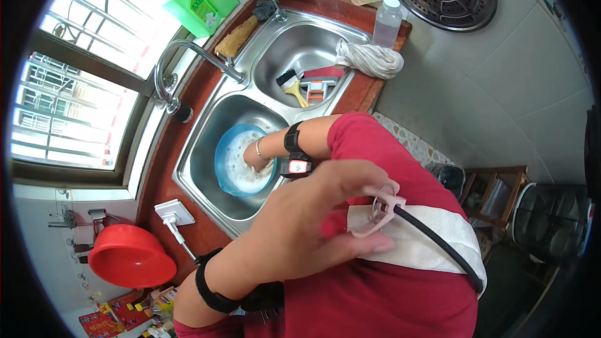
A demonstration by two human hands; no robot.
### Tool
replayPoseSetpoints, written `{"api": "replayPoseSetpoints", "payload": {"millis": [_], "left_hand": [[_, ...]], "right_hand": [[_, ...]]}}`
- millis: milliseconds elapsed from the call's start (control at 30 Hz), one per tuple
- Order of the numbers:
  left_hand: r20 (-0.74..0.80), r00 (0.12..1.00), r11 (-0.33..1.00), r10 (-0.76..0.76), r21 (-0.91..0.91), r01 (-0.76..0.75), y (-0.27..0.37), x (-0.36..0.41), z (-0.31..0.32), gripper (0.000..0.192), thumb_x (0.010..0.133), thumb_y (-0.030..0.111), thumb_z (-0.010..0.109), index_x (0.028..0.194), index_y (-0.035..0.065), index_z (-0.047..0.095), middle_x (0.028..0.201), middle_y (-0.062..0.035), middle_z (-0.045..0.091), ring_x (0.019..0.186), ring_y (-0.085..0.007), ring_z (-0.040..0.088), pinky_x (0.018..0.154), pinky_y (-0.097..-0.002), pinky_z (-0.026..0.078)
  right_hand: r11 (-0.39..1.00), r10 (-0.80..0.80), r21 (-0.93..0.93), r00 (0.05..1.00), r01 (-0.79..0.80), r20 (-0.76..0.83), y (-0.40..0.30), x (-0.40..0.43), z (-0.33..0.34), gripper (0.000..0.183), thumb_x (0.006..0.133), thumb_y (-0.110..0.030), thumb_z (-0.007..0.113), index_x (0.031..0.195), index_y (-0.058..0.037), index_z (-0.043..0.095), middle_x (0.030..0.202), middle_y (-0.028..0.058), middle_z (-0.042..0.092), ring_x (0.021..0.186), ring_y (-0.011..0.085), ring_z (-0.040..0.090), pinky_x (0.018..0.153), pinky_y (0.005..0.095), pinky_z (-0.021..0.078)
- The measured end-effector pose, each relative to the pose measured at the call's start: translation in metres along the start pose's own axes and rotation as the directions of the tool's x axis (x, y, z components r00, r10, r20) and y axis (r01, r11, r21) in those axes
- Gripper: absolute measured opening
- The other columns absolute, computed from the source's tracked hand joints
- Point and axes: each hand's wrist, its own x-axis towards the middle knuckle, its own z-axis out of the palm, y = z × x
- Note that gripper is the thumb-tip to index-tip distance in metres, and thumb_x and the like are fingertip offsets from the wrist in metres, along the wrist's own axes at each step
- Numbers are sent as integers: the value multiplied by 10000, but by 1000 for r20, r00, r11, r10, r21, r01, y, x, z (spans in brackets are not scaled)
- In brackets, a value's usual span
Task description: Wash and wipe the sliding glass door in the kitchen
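Note:
My right hand (256, 155) is sunk in cloudy, sudsy water in a blue plastic basin (220, 179). Its fingers are under the foam, so what they hold is hidden. The basin stands in the nearer bowl (202, 150) of a stainless-steel double sink. Close to my chest, my left hand (319, 220) has thumb and fingers around a pink plastic clip (387, 204) with a wire spring. A black cable (436, 239) runs from the clip across a white strap (422, 249) on my red shirt. Black bands circle both forearms.
A yellow-handled brush (293, 89) and a grey-and-white squeegee-like tool (320, 85) lie in the other bowl. The faucet (206, 51) arches beside the window. A white cloth (368, 58) and a clear bottle (388, 23) sit at the edge. A red basin (131, 256) hangs on the wall.

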Motion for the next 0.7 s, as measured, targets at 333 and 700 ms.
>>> {"api": "replayPoseSetpoints", "payload": {"millis": [333,700], "left_hand": [[-90,996,974,13,-224,-32,23,6,-15,640,529,193,822,1017,-74,506,895,-163,597,853,-238,595,751,-337,461],[-66,978,967,200,-146,-207,24,-17,-7,389,612,40,761,933,-21,550,851,-187,624,726,-266,639,568,-322,514]], "right_hand": [[996,-61,52,993,67,-96,3,3,2,329,703,-268,592,921,-25,634,886,167,622,856,322,580,775,404,438],[984,74,169,996,-63,-58,41,-18,-20,460,691,-323,609,1053,-41,590,940,179,614,886,302,580,782,367,443]]}}
